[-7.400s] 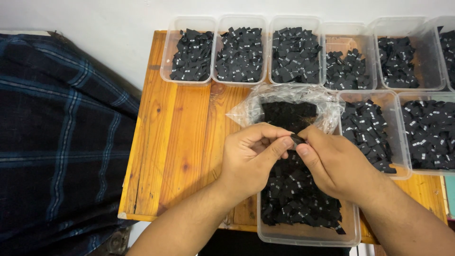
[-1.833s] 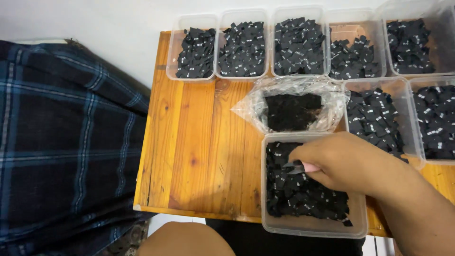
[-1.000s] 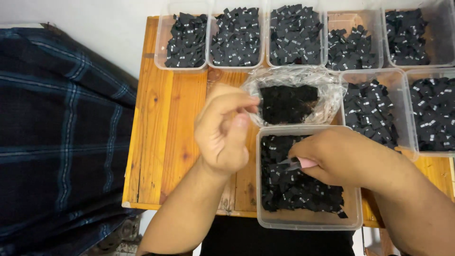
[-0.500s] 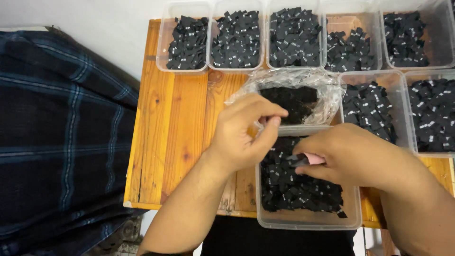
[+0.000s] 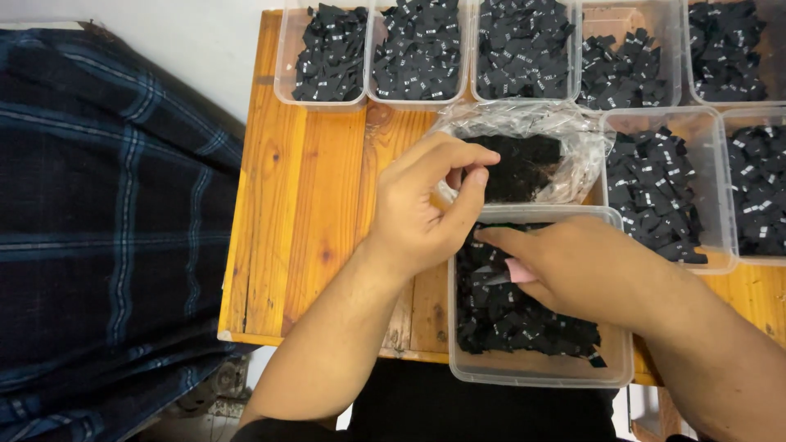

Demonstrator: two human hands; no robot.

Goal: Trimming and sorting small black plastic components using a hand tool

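Since half a second earlier, my left hand [image 5: 422,209] had dropped toward my right hand [image 5: 585,266] at the near clear tub's [image 5: 540,372] rim. A wooden table [image 5: 315,205] bore more clear tubs [image 5: 332,57] of small black labels with white marks — and an open plastic bag [image 5: 524,151] of them. Left fingers pinched nearly shut; whether they held anything I couldn't tell. Right fingers were curled around something pink [image 5: 519,271] — over the labels [image 5: 508,315].
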